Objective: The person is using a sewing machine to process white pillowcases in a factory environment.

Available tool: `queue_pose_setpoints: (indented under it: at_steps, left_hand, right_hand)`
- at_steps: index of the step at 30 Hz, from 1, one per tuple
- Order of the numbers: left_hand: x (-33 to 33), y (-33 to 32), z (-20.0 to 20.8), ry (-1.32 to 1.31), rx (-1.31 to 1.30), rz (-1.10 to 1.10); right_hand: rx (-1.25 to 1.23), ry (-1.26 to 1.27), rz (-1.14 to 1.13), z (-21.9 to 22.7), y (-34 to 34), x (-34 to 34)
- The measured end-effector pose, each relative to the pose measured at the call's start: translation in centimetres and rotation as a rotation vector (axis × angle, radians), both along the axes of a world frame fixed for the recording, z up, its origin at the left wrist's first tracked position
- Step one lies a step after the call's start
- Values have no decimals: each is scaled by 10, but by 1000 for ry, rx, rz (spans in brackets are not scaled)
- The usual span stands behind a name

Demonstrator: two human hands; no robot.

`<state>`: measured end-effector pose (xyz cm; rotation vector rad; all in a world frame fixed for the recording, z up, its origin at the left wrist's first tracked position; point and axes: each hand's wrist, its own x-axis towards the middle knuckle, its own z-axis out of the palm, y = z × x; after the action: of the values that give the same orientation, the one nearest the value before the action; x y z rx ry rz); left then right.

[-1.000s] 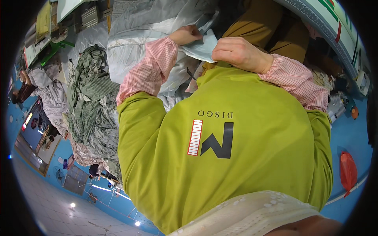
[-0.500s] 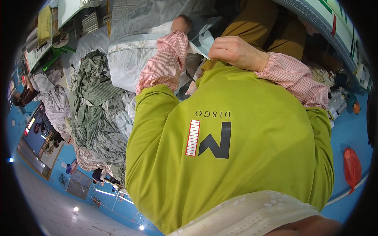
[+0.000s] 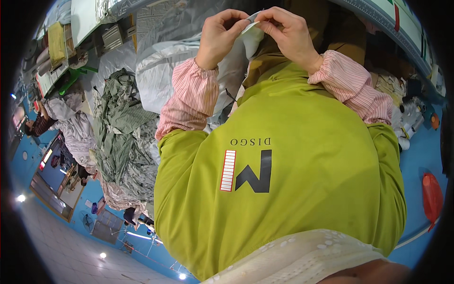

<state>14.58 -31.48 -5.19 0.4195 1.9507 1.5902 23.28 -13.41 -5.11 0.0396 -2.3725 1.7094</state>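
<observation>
Near the top middle of the view, my left hand (image 3: 218, 38) and my right hand (image 3: 291, 38) are close together. Each pinches the edge of a pale blue-white piece of fabric (image 3: 253, 41) between thumb and fingertips. A loose part of the fabric hangs below the pinched edge, above my brown trousers (image 3: 302, 23). Left of my lap, a large white and grey bundle of cloth (image 3: 163, 71) bulges beneath my left hand. Pink striped sleeve covers wrap both my forearms.
A heap of green and grey patterned cloth (image 3: 118, 123) lies at the left. A table edge with a ruler strip (image 3: 392, 42) curves across the upper right. White thread spools (image 3: 409, 125) and a red bag (image 3: 432, 201) are at the right. A person (image 3: 40, 123) is far left.
My left hand has come up and right from the white bundle to the fabric's edge. My right hand has risen with the fabric, and both hands now meet on it.
</observation>
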Motion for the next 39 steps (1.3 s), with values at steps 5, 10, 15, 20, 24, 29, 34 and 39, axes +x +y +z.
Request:
queue_pose_setpoints:
  at_steps: [5,10,15,20,24,29,34,39]
  left_hand:
    - [7,2,7,41,22,-8]
    - [9,0,4,78,118,-11]
    - [8,-1,2,74,114,-37]
    - [4,-3,0,87,86,-81]
    - [-2,-1,1,112,81,-154]
    - [-9,-2,0,152,28,-251]
    - [-63,2,-61,72,-397,-297]
    - [-134,32,-182,640,-934,-453]
  right_hand:
    - [-249,-234,-105,6,-1,-2]
    - [-346,-308,-158,6,-2,-2]
    - [-370,-303,-91,-4,2,-6]
    - [-221,-227,-15,-18,8,-2]
    - [-273,-241,42,-21,13,0]
    - [-173,-193,122,-13,24,1]
    - [-19,-56,144,-12,27,5]
    - [55,117,204,-16,23,8]
